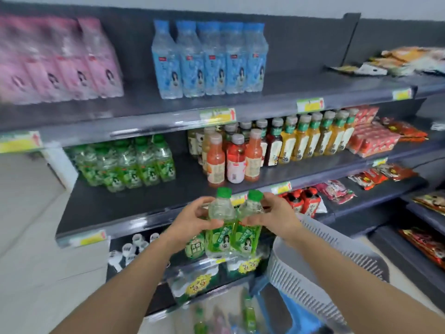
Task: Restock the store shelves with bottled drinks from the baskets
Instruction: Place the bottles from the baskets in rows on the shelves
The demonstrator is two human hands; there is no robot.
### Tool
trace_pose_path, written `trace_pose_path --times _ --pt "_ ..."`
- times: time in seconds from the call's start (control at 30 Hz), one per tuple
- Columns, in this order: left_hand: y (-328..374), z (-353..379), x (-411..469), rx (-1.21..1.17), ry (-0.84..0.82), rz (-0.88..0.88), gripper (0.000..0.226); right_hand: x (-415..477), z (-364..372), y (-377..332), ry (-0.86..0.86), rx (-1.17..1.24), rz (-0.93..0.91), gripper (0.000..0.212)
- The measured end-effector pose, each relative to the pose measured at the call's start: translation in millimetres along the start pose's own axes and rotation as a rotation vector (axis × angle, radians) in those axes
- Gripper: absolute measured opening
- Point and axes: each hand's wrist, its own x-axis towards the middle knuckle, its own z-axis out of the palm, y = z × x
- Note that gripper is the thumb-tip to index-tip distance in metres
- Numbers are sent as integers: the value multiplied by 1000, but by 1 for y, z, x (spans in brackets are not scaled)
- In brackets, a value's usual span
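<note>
Head view, lower centre: the left hand [192, 221] has its grip clenched on the left bottle [221, 209], the right hand [273, 216] on the right bottle [251, 209], both held touching before the middle shelf [144, 201]. Grasped high on slick, ribbed clear plastic, either could slip, or knock over the matching green row [125, 162]. Glossy labels; slatted plastic basket [313, 273] lower right.

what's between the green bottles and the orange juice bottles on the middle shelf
Nothing: in the head view the middle shelf is bare dark board between the green bottles and the orange juice bottles.
</note>
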Motion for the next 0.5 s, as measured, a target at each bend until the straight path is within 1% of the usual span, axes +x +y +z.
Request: trace_pose_path --times 0.07,0.1,0.23,0.33,0.5 --pt "1 -24 -5 -11 78 39 46 15 17 -17 -57 -51 -67 70" --pt "1 -36 -8 -16 116 54 47 21 26 -25 -84 -69 -96 71" --pt "-1 -80 -23 -19 252 85 47 35 65 -51 -172 -103 -202 61" --pt "-6 -111 -34 -16 352 101 45 43 96 -69 -238 -122 -241 55" --pt "-24 -165 -41 -24 505 98 46 60 147 -96 -305 -107 -299 55"
